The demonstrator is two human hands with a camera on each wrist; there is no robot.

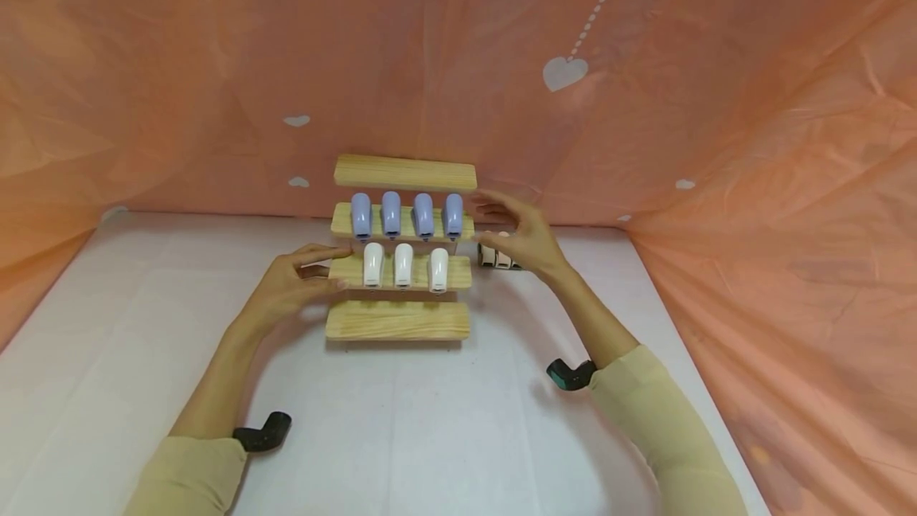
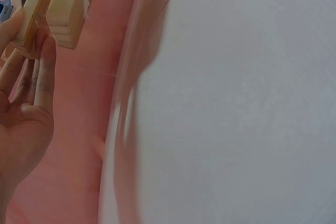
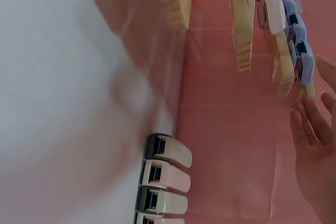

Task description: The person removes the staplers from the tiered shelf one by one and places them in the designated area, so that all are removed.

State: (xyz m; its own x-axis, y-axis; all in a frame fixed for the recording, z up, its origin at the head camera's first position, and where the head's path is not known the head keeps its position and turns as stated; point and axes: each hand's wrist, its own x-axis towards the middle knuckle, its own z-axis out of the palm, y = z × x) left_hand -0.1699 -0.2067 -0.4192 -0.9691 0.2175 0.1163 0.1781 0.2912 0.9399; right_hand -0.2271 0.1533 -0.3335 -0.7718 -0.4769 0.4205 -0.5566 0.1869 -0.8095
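Observation:
A tiered wooden display rack (image 1: 397, 321) stands at the back of the white table. Purple mini staplers (image 1: 391, 213) line one upper tier, and three white mini staplers (image 1: 403, 265) sit on the tier below. My left hand (image 1: 290, 285) pinches the left end of the white staplers' tier, its thumb and fingers on opposite sides of the board (image 2: 29, 30). My right hand (image 1: 526, 237) is at the right end of the purple staplers' tier. Its fingers are extended, with fingertips (image 3: 300, 113) at the board end; the right wrist view does not show a clear grip.
Several cream and pink mini staplers (image 3: 168, 177) stand in a row on the table, right of the rack and partly behind my right hand. An orange-pink curtain (image 1: 458, 62) with white hearts hangs behind and beside the white tabletop (image 1: 401, 436). Black wrist mounts (image 1: 265, 432) show on both forearms.

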